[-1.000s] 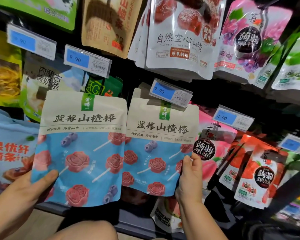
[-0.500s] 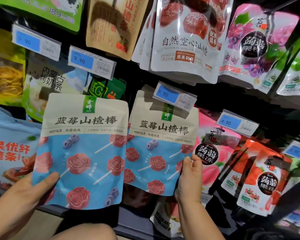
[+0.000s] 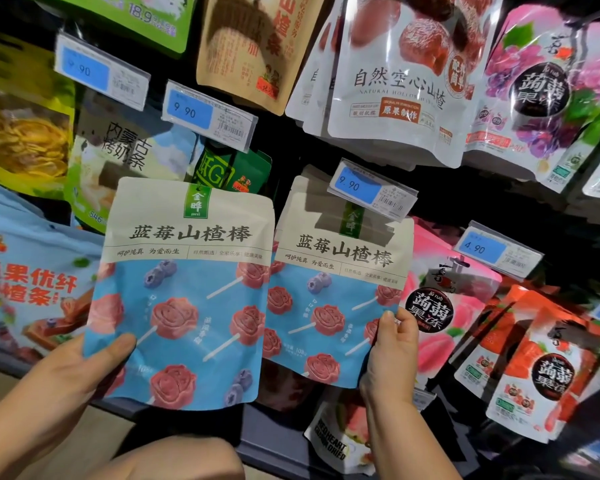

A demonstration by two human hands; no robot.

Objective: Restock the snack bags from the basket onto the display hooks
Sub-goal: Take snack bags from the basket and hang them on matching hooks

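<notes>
My left hand [image 3: 59, 386] gripped spare bag [image 3: 184, 292] low, I judged to leave top free for hooking; right hand [image 3: 390, 355] pinched neighbouring bag [image 3: 329, 306], steadying it.

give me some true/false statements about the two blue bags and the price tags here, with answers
1. The left hand and the right hand each hold a bag. True.
2. The left bag and the right bag show different designs. False: both have the same cream top and a blue lower part with red rose lollipops.
3. The tag overlapping the right bag's top reads 4.90. False: it is the 9.90 tag; the 4.90 tag sits further right.
4. The right hand holds its bag at the lower right edge. True.
</notes>
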